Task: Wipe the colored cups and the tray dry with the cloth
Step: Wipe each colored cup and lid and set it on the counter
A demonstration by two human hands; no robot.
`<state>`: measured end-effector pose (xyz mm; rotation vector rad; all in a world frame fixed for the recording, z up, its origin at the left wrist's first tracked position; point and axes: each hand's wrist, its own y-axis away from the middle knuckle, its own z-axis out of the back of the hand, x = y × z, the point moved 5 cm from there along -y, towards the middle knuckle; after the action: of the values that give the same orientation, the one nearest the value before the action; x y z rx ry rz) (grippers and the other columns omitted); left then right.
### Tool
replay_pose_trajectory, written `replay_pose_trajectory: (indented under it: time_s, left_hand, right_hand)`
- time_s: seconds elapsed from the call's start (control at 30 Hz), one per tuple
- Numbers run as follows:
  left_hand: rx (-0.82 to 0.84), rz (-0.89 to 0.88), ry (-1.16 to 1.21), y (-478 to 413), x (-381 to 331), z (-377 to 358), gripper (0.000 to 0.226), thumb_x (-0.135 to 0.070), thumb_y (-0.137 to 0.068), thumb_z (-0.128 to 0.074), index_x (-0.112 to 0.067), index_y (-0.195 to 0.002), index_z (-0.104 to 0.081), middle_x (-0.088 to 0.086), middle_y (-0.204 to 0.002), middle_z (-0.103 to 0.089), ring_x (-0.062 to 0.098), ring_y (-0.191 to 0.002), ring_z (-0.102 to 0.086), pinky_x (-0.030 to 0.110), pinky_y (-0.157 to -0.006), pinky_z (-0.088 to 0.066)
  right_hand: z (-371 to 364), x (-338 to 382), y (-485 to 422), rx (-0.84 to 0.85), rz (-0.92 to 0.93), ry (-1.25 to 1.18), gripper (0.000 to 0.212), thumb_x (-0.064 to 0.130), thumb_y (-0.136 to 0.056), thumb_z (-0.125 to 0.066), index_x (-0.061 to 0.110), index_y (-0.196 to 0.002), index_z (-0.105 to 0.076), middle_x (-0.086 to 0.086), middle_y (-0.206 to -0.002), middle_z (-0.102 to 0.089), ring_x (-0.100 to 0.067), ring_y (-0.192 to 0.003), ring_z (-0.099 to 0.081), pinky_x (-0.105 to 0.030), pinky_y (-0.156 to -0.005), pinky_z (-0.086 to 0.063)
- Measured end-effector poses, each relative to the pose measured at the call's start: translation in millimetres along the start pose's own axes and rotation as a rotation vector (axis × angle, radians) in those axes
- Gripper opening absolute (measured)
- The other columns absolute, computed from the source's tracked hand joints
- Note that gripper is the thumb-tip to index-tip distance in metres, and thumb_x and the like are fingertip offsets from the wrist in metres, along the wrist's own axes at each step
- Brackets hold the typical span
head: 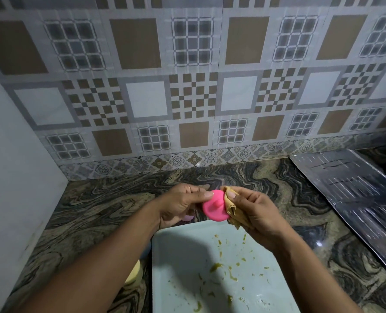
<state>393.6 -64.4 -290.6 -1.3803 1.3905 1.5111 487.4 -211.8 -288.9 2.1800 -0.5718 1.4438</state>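
Above the far edge of the tray (pixel 187 267), the left hand (pixel 178 204) grips the pink cup (pixel 214 208); the right hand (pixel 255 208) pinches the cloth (pixel 230 206) against it. The green-smeared tray looks unwiped, so much probably remains.

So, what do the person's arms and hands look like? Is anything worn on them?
No sleeves show in this view. The left hand and the right hand wear no gloves, and no ring, bangle or watch shows on either hand or wrist.
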Motion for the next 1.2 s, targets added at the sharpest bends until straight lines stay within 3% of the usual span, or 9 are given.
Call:
replay_pose_trajectory:
  time_s: [0.17,0.33,0.47,0.63,0.73,0.87,0.93,1.07,1.2]
  left_hand:
    - [-0.124,-0.203,0.255,-5,-8,-16,0.016,-0.007,-0.094,-0.054,-0.006,-0.083,-0.065,0.000,-0.063,-0.064,0.006,-0.052,-0.058,0.016,-0.049,-0.047]
    - [-0.029,-0.039,0.196,-1,6,-19,0.026,-0.014,-0.099,-0.052,0.002,-0.114,-0.064,0.003,-0.075,-0.070,0.008,-0.058,-0.063,0.016,-0.049,-0.046]
    - [0.107,0.020,0.035,4,-12,-19,0.015,-0.004,-0.100,-0.050,0.001,-0.095,-0.064,0.000,-0.068,-0.070,0.005,-0.055,-0.063,0.014,-0.050,-0.047]
    - [-0.167,-0.212,0.214,-9,-11,-18,0.020,-0.012,-0.097,-0.059,-0.014,-0.078,-0.066,-0.004,-0.064,-0.064,0.007,-0.061,-0.054,0.015,-0.054,-0.043]
    - [-0.185,-0.125,0.221,-12,4,-20,0.020,-0.020,-0.096,-0.061,-0.017,-0.079,-0.071,0.003,-0.073,-0.066,0.012,-0.065,-0.057,0.019,-0.053,-0.047]
    - [-0.020,0.073,0.102,-3,3,-12,0.026,-0.031,-0.096,-0.061,-0.008,-0.104,-0.070,0.003,-0.074,-0.069,0.012,-0.063,-0.060,0.024,-0.055,-0.045]
    - [-0.028,0.042,0.072,-7,2,-4,0.026,-0.033,-0.088,-0.070,-0.010,-0.099,-0.072,0.002,-0.077,-0.070,0.015,-0.071,-0.057,0.029,-0.064,-0.040]
    - [-0.206,-0.186,0.278,-22,3,-13,0.015,-0.030,-0.083,-0.069,-0.015,-0.081,-0.068,0.002,-0.077,-0.066,0.013,-0.070,-0.054,0.024,-0.062,-0.044]
    - [-0.302,-0.110,0.353,-26,19,-22,0.021,-0.036,-0.086,-0.065,-0.016,-0.089,-0.068,0.002,-0.076,-0.066,0.013,-0.067,-0.054,0.021,-0.053,-0.043]
  right_hand:
    - [-16,-29,1,-0.248,0.103,-0.354,0.030,0.018,-0.088,-0.064,0.001,-0.112,-0.072,-0.023,-0.095,-0.069,-0.025,-0.075,-0.061,-0.034,-0.070,-0.050]
    - [-5,-26,-2,-0.260,0.030,-0.242,0.029,0.020,-0.086,-0.066,0.003,-0.109,-0.074,-0.019,-0.088,-0.070,-0.023,-0.066,-0.058,-0.028,-0.057,-0.044]
    - [-2,-9,-7,-0.094,-0.037,-0.157,0.030,0.021,-0.082,-0.066,0.002,-0.104,-0.073,-0.019,-0.085,-0.073,-0.022,-0.063,-0.063,-0.026,-0.054,-0.050]
    - [-10,-22,-10,-0.259,0.116,-0.294,0.026,0.011,-0.092,-0.062,0.007,-0.116,-0.070,-0.021,-0.101,-0.074,-0.027,-0.081,-0.067,-0.033,-0.069,-0.056]
    - [-9,-33,-9,-0.304,0.130,-0.279,0.024,0.009,-0.095,-0.060,0.006,-0.117,-0.069,-0.022,-0.107,-0.074,-0.029,-0.090,-0.070,-0.039,-0.083,-0.056]
    - [-1,-15,-10,-0.077,0.027,-0.097,0.031,0.011,-0.091,-0.061,-0.003,-0.118,-0.067,-0.016,-0.086,-0.074,-0.018,-0.065,-0.066,-0.024,-0.055,-0.050]
    - [0,-9,-12,-0.017,0.010,-0.057,0.034,0.012,-0.092,-0.062,-0.004,-0.121,-0.066,-0.018,-0.088,-0.072,-0.023,-0.069,-0.063,-0.027,-0.058,-0.048]
    - [-9,-16,-17,-0.240,0.164,-0.146,0.031,0.020,-0.090,-0.066,0.007,-0.118,-0.070,-0.013,-0.095,-0.074,-0.018,-0.078,-0.064,-0.027,-0.067,-0.051]
    - [-12,-39,-15,-0.380,0.149,-0.280,0.025,0.016,-0.096,-0.063,0.003,-0.116,-0.070,-0.013,-0.084,-0.066,-0.016,-0.068,-0.056,-0.026,-0.060,-0.045]
